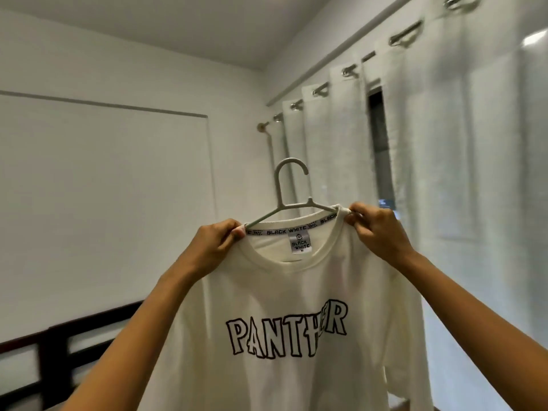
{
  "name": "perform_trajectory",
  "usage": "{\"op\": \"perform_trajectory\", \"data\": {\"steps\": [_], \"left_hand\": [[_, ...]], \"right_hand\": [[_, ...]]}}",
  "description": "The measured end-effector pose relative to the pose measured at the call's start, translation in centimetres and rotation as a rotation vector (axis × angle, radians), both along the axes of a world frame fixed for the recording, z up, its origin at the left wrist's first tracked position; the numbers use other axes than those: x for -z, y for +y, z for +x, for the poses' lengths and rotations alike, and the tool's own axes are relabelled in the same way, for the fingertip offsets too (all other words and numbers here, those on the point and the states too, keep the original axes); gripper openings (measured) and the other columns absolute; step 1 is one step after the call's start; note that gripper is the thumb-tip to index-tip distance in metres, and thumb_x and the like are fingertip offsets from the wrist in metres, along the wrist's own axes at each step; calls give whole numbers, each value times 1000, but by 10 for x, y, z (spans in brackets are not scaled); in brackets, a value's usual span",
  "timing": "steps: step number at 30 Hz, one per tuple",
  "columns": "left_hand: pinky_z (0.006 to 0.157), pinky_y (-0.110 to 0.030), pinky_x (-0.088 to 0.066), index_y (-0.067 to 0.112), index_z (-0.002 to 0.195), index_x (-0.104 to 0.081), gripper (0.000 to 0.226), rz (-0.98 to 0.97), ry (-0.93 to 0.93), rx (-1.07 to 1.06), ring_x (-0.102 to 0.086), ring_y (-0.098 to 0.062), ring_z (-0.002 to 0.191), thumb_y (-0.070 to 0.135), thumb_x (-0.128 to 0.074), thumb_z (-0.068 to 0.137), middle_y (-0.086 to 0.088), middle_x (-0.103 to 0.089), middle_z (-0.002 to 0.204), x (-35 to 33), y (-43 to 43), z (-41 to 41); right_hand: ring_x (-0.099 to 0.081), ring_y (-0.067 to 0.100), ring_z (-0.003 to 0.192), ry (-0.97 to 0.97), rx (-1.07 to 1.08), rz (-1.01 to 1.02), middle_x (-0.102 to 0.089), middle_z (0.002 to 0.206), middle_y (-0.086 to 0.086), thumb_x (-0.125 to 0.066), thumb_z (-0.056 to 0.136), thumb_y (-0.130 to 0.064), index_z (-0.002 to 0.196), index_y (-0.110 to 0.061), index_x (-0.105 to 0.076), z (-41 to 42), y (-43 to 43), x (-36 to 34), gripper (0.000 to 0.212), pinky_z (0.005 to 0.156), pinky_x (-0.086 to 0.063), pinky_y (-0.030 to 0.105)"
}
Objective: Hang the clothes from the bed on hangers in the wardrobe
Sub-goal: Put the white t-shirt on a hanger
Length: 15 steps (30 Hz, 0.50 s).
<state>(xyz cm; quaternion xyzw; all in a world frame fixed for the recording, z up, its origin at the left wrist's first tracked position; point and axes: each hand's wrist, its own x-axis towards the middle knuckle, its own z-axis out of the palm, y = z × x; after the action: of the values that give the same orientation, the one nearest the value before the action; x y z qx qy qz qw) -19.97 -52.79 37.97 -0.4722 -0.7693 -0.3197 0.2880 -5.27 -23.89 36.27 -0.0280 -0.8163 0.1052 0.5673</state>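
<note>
The left hand point(218, 241) and right hand point(376, 229) each pinch the collar of a cream PANTHER-lettered T-shirt point(281, 292), held up on a pale grey plastic hanger point(293, 206). White eyelet curtains point(444, 143) hang behind at right, and a dark wooden frame point(56, 345) sits low at left. The shirt hides the hanger's arm ends, and its hem is cut off.

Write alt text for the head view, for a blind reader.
The left hand and right hand hold up a cream T-shirt printed PANTHER on a grey hanger, each pinching the collar. White curtains hang at right; a dark wooden frame lower left.
</note>
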Motion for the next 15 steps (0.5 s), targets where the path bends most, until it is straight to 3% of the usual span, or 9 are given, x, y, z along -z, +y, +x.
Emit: {"op": "perform_trajectory", "data": {"steps": [4,6,9,12,15], "left_hand": [[54,-18,-34,6,98,-65,20,41,61,162,-50,-21,66,18,-49,97,-3,-59,74,3,82,26],[54,-26,-28,3,95,-66,19,103,75,239,-49,-24,66,14,-50,96,-7,-59,73,0,132,52],[58,-33,-34,2,91,-64,22,165,98,391,-56,-34,69,17,-49,97,-18,-64,76,-6,210,103],[59,-32,-36,3,92,-64,24,197,104,563,-59,-36,72,20,-49,97,-19,-65,81,-15,287,167],[62,-36,-43,9,99,-61,26,208,112,684,-58,-36,81,29,-45,98,-15,-65,89,-23,357,241]], "right_hand": [[-61,32,72,-41,295,83,-67,80,9,-58,92,-29,95,-12,-63,93,42,3,18,57,-42,33],[-61,33,75,-148,331,130,-64,85,12,-55,94,-20,98,-7,-59,146,64,5,14,61,-46,35],[-59,32,81,-236,483,151,-59,92,14,-45,95,-12,103,1,-57,239,96,2,19,73,-45,31],[-61,34,75,-192,727,227,-60,89,13,-35,93,-28,101,-2,-58,334,123,-1,35,66,-52,41],[-62,37,64,-95,1023,275,-63,87,11,-47,92,-19,100,-6,-60,421,135,-2,20,52,-54,42]]}}
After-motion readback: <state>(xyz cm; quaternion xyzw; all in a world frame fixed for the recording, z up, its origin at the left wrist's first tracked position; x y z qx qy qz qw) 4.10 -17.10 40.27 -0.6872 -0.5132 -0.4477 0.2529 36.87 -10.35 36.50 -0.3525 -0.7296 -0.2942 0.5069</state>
